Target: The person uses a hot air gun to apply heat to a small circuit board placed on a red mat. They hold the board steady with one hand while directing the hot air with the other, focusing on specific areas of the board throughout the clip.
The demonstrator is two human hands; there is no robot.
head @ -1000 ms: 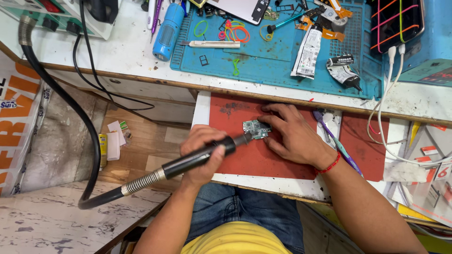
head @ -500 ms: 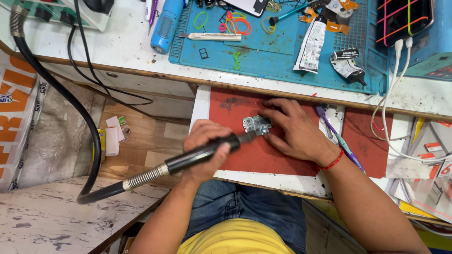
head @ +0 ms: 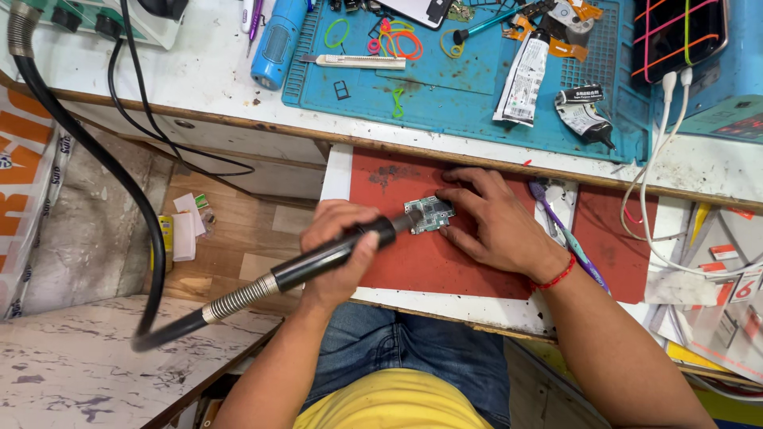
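Tool tip meets the little board

The left hand [head: 338,250] grips the black tool [head: 334,256]; the right hand [head: 497,226] presses the green board [head: 429,214] flat on the red mat [head: 445,262].

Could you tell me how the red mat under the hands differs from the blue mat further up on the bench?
The red mat is plain and holds only a small circuit board; the blue mat has moulded compartments and is crowded with bands and tools. The red mat sits on a lower shelf, the blue mat on the benchtop above. Both lie flat.
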